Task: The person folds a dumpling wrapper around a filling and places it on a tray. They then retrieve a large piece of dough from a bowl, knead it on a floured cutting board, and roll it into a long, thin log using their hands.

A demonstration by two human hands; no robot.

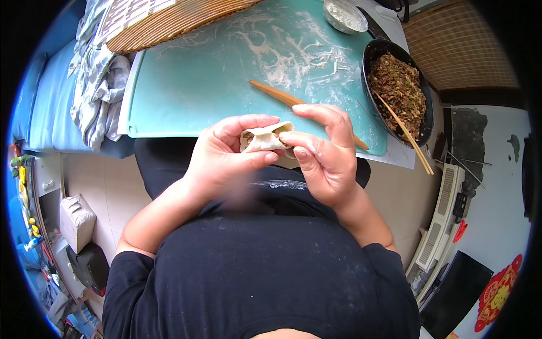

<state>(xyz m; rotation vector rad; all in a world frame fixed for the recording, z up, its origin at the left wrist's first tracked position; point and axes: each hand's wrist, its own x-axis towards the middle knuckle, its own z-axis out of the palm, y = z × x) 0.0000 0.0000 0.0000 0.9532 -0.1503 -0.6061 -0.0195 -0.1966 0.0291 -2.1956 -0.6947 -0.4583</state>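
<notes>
A folded dumpling (pixel 261 141) with pale dough sits between my two hands, just off the table's near edge. Brown filling shows at its partly unsealed ends. My left hand (pixel 217 147) grips it from the left, thumb and fingers closed round the wrapper. On the other side, my right hand (pixel 327 155) pinches the dough's right end with thumb and fingertips; flour dusts the skin. Just beyond the hands, a tapered wooden rolling pin (pixel 276 94) lies slantwise on the green mat (pixel 192 85), its middle partly hidden behind my right hand.
A black pan (pixel 368 62) of minced filling (pixel 398 85) stands at the right, with chopsticks (pixel 405 131) resting across it. Behind is a bowl of flour (pixel 344 17). A round slatted tray (pixel 180 25) lies at the far left, beside crumpled cloth (pixel 101 85). Loose flour (pixel 299 56) streaks the mat.
</notes>
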